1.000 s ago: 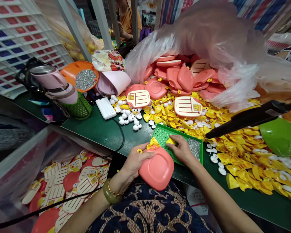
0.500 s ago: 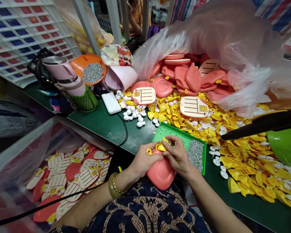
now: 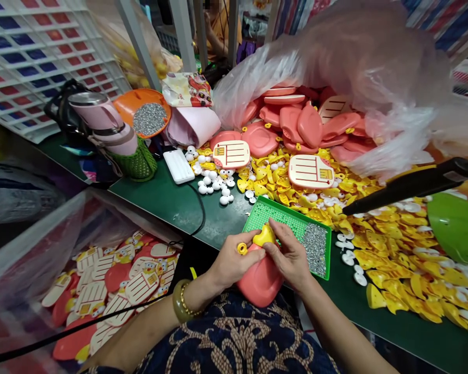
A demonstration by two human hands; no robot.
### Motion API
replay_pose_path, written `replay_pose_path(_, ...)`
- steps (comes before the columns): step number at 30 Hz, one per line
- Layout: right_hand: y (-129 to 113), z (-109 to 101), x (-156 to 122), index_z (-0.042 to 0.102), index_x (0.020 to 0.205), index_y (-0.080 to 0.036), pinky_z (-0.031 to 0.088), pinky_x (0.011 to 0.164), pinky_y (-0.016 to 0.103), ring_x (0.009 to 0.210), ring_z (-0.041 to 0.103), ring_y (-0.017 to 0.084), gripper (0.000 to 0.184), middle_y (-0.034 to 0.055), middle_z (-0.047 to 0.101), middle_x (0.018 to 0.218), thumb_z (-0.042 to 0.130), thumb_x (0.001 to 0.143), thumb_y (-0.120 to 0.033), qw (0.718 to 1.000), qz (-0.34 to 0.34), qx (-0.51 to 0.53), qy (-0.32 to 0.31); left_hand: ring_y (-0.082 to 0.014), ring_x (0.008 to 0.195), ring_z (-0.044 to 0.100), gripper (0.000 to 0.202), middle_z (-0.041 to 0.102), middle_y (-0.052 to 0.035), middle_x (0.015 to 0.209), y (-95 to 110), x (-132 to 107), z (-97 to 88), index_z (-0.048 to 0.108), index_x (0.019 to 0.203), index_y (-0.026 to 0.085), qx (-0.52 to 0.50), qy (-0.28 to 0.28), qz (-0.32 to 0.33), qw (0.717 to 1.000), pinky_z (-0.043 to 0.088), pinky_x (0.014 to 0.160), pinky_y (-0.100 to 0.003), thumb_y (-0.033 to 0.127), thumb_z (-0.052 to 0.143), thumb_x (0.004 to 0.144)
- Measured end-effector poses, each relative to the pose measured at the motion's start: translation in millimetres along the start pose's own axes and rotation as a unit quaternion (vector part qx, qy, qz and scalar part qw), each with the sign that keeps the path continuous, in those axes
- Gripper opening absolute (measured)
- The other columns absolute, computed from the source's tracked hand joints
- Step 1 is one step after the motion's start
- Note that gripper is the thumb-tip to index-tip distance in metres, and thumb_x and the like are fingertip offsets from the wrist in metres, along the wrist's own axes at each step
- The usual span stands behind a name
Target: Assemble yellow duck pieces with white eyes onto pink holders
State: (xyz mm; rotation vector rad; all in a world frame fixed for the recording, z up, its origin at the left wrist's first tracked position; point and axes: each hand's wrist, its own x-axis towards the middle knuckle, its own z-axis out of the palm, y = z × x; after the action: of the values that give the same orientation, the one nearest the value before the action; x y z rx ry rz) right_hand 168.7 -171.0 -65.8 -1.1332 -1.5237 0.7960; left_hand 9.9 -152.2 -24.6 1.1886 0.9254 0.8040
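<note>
My left hand (image 3: 230,262) grips a pink plastic shell (image 3: 261,280) at the table's near edge, thumb on its top beside a small yellow ring (image 3: 242,249). My right hand (image 3: 290,257) is closed on a yellow beak-shaped piece (image 3: 264,236) and presses it onto the top of the shell. Just behind both hands lies a green perforated tray (image 3: 281,218) with a patch of small silver screws (image 3: 315,245) at its right end.
Yellow pieces (image 3: 393,254) and white buttons (image 3: 214,184) cover the green table (image 3: 171,202). More pink shells (image 3: 296,122) spill from a plastic bag. A black tool (image 3: 405,184) reaches in from the right over a green bowl (image 3: 458,226). A bin of finished pieces (image 3: 113,280) sits lower left.
My right hand left the tray with the yellow piece and brought it to the top of the pink shell; the shell was drawn nearer to me.
</note>
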Motion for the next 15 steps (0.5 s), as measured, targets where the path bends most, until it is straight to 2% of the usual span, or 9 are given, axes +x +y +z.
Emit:
replay_pose_path(2, -4.0, -4.2, 0.1, 0.044, 0.136, -0.035, 0.052, 0.089, 0.040, 0.103, 0.059, 0.019, 0.053, 0.0071, 0.060, 0.113, 0.059, 0.085, -0.030, 0.996, 0.059, 0.062, 0.004, -0.0167, 0.074, 0.060, 0.039, 0.071, -0.0093, 0.088, -0.9, -1.2, -0.1, 0.068, 0.104, 0.007, 0.013, 0.021, -0.009, 1.000, 0.048, 0.069, -0.028, 0.030, 0.063, 0.073)
replay_pose_path(4, -9.5, -10.2, 2.9, 0.056, 0.126, -0.032, 0.052, 0.088, 0.039, 0.102, 0.060, 0.019, 0.044, 0.0071, 0.063, 0.110, 0.063, 0.082, -0.033, 0.990, 0.100, 0.095, -0.011, -0.0193, 0.079, 0.063, 0.043, 0.071, -0.0127, 0.093, -0.2, -2.4, 0.6, 0.066, 0.109, 0.006, 0.021, 0.038, -0.016, 0.999, 0.050, 0.074, -0.031, 0.032, 0.063, 0.075)
replay_pose_path(6, -16.5, -16.5, 7.2, 0.068, 0.107, -0.028, 0.052, 0.088, 0.039, 0.100, 0.060, 0.020, 0.032, 0.0069, 0.064, 0.107, 0.070, 0.076, -0.034, 0.986, 0.129, 0.103, -0.023, -0.0205, 0.081, 0.065, 0.043, 0.072, -0.0142, 0.094, 3.1, -3.6, 1.9, 0.066, 0.109, 0.005, 0.043, 0.045, -0.005, 0.998, 0.050, 0.076, -0.032, 0.031, 0.064, 0.075)
replay_pose_path(11, -35.4, -28.0, 15.9, 0.074, 0.078, -0.024, 0.051, 0.072, 0.032, 0.076, 0.059, 0.015, 0.016, 0.0030, 0.063, 0.082, 0.077, 0.066, -0.034, 0.972, 0.191, 0.132, -0.046, -0.0171, 0.070, 0.062, 0.027, 0.071, -0.0091, 0.079, 17.6, -6.7, 7.1, 0.072, 0.096, 0.008, 0.141, 0.001, 0.092, 0.986, 0.049, 0.066, -0.027, 0.025, 0.057, 0.081)
replay_pose_path(15, -37.5, -28.9, 15.4, 0.074, 0.069, -0.022, 0.045, 0.064, 0.029, 0.069, 0.053, 0.014, 0.014, 0.0014, 0.058, 0.070, 0.077, 0.064, -0.034, 0.977, 0.184, 0.109, -0.023, -0.0146, 0.063, 0.057, 0.024, 0.067, -0.0051, 0.068, 19.3, -6.1, 13.5, 0.074, 0.087, 0.010, 0.153, -0.004, 0.110, 0.982, 0.045, 0.059, -0.024, 0.024, 0.055, 0.082)
